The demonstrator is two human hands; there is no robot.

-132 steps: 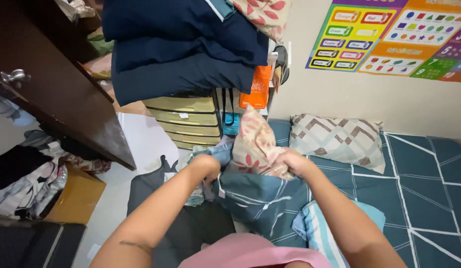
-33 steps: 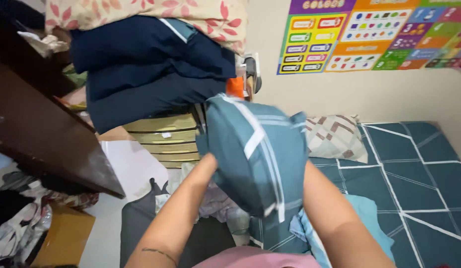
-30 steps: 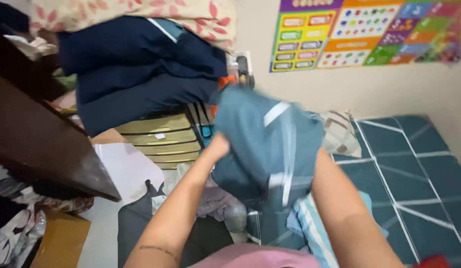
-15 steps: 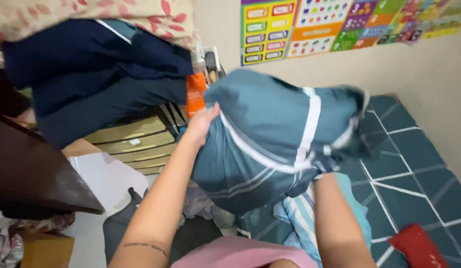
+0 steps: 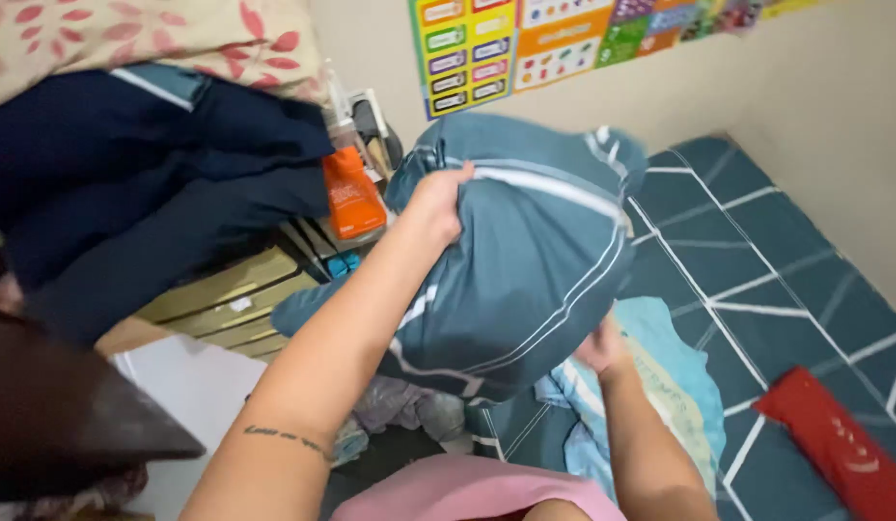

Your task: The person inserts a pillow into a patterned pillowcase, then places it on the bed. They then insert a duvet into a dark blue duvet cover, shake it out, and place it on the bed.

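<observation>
Just in front of the pink shirt [image 5: 477, 492], over the near edge of the bed [image 5: 757, 251], the person held a plump pillow in a teal case with white stripes [image 5: 525, 260] clear of the mattress, tilted between both arms. The right hand [image 5: 602, 349] was under its lower edge, fingers curled against the fabric, though whether it gripped a fold or only propped the weight could not be told. The left hand [image 5: 436, 198] was clenched on the upper corner of the case, bunching cloth there. The filling appeared wholly inside, since no inner pillow showed at any edge, so by my judgement the stuffing was as good as done; what seemed left was to settle the filling into the corners, close or tuck the open end, which was out of sight, and lay the pillow down. Below it a light blue striped cloth [image 5: 660, 386] lay rumpled on the teal sheet, and a red flat object [image 5: 839, 444] lay on the bed further to the right. Beyond the left arm stood a yellow drawer unit [image 5: 226, 299] with an orange bottle [image 5: 349, 198] on it, dark blue folded fabric [image 5: 129, 193] heaped above, and a bright chart [image 5: 525, 43] on the far wall.
</observation>
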